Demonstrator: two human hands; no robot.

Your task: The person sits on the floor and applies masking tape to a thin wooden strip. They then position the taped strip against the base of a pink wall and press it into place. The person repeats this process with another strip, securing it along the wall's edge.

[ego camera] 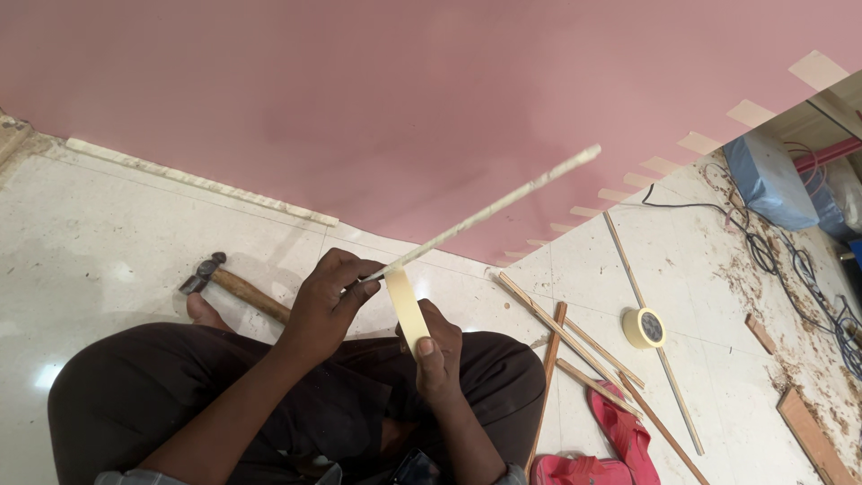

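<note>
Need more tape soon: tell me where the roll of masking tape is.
In the head view, the roll of masking tape lies on the floor to the person's right, among thin wooden strips, above the pink sandal.

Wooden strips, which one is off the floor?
The pale strip pinched in the left hand, angled up across the pink panel. The brown strips all lie flat on the floor.
</note>
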